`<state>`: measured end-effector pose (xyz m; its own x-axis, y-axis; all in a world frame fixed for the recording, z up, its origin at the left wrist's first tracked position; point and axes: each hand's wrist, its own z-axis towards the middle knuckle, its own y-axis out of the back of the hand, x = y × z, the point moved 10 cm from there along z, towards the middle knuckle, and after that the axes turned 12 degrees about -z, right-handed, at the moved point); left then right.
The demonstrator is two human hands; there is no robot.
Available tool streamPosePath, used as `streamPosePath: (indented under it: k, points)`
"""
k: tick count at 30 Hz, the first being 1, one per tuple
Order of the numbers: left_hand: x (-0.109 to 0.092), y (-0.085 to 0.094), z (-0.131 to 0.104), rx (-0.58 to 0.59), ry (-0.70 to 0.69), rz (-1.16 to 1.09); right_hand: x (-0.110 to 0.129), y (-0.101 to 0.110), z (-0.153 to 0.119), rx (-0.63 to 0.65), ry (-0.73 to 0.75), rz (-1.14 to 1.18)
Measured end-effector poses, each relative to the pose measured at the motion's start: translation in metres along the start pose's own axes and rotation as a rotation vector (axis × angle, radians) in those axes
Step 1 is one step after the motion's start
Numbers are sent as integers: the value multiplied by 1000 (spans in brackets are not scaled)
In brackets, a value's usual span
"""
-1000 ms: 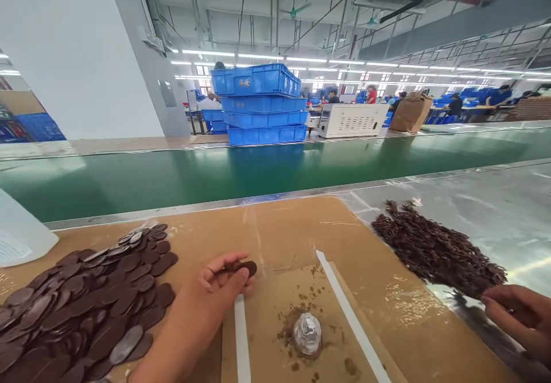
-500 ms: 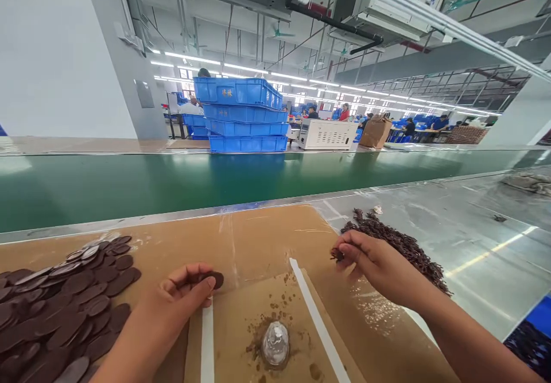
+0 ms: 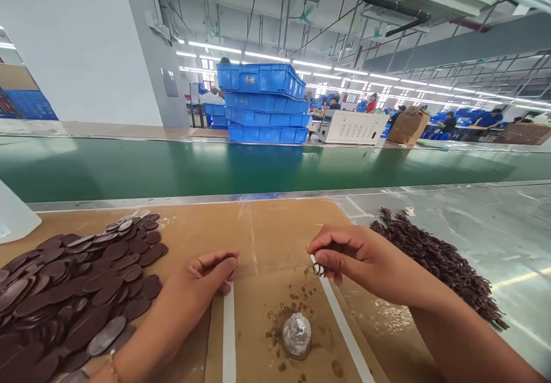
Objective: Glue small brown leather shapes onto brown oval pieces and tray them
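Currently I see right hand [image 3: 357, 256] fingers pinching a small dark piece [image 3: 317, 268] at 12 o'clock of the clear dome [image 3: 296, 334]; left hand [image 3: 210, 274] fingers curled, contents unclear; bench [image 3: 275, 228]

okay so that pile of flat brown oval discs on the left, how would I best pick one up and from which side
Take a loose disc at the near right fringe of the pile of oval discs, next to the left hand. They lie flat and overlapping on the cardboard mat, so probably come from above at the right, slide a fingertip under a raised overlapping edge, then pinch thumb and finger across the thin faces.
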<state>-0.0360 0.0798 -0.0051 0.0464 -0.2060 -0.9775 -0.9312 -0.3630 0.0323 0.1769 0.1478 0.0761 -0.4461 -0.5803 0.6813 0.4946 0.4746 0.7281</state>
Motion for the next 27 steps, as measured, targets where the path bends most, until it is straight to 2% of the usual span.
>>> streamPosePath:
  k: [5,12,27]
  points:
    - [4,-6,3,62,12,-15,25,-17,-16,-26,114,-36]
    - [0,-10,0,55,23,60,43,-41,-16,56,202,-47]
    - [-4,-9,0,49,-27,91,50,-54,-17,104,269,-147]
